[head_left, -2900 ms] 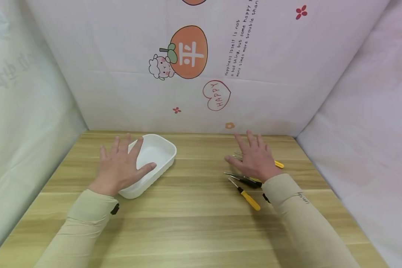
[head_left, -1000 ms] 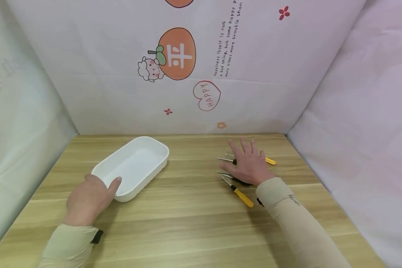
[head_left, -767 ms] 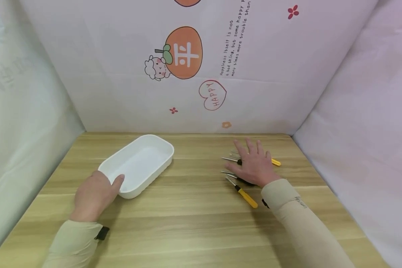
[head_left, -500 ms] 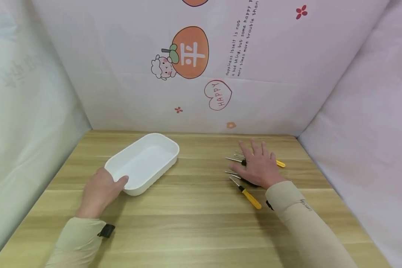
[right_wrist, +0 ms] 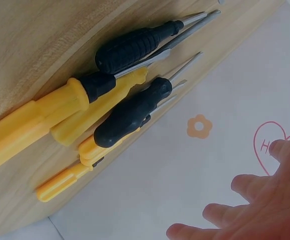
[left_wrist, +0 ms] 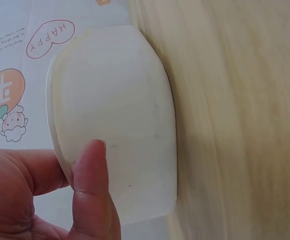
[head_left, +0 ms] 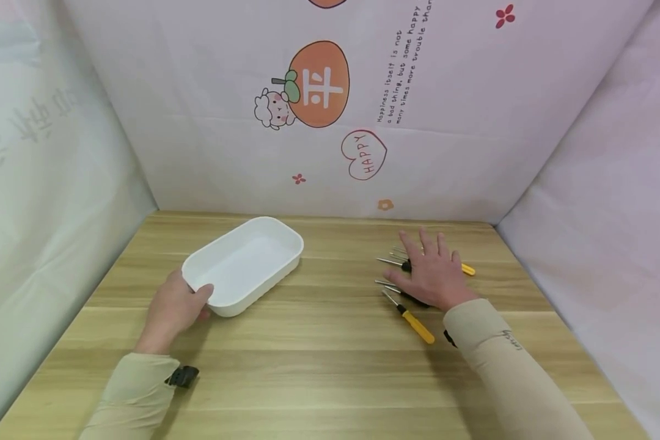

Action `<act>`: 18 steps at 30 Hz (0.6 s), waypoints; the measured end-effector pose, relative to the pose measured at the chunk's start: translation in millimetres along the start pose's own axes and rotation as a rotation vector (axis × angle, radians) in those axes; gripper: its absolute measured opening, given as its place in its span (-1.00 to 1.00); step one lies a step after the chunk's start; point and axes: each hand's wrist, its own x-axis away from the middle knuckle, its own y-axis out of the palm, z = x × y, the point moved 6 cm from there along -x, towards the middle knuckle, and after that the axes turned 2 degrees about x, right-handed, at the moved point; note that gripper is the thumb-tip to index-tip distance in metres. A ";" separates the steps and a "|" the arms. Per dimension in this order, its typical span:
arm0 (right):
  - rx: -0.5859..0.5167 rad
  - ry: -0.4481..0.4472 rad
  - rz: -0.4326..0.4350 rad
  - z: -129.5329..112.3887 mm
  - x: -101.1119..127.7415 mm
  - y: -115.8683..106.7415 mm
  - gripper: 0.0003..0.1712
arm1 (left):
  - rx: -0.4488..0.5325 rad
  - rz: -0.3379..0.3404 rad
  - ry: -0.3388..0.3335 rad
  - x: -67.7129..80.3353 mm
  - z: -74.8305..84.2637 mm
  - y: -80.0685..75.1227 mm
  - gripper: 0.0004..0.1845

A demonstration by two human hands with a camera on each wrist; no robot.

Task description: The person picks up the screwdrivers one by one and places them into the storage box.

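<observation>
In the head view a white plastic tray [head_left: 247, 263] lies at an angle on the left part of the table. My left hand [head_left: 170, 311] grips its near left end, the thumb over the rim; the left wrist view has a finger [left_wrist: 91, 185] against the tray's outer wall [left_wrist: 115, 115]. My right hand [head_left: 434, 275] is held spread above several screwdrivers, touching none of them in the right wrist view. The nearest screwdriver [head_left: 418, 327] has a yellow handle. Among the others are a ribbed black-handled screwdriver [right_wrist: 135, 47] and a smooth black-handled screwdriver [right_wrist: 132, 112]. The hand partly covers the group in the head view.
The wood-grain table [head_left: 319, 366] is bounded by a printed white sheet [head_left: 445, 153] at the back and pale sheets at both sides. Another yellow screwdriver handle [head_left: 468, 269] sticks out right of my right hand.
My left hand has come down from spread over the tray to grip its near end. My right hand stays spread over the screwdrivers, slightly lower than at first. The head view has shifted a little.
</observation>
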 end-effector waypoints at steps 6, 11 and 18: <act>-0.011 0.002 -0.003 3.0 2.0 -0.9 0.16 | 0.085 -0.025 -0.037 -3.0 -3.2 5.4 -0.43; -0.028 -0.007 0.007 0.7 1.6 -2.0 0.16 | 0.099 -0.044 -0.085 -4.2 -8.2 5.6 -0.27; -0.019 0.012 0.009 5.3 4.5 -3.2 0.12 | 0.145 -0.060 -0.087 -6.1 -3.6 11.8 -0.20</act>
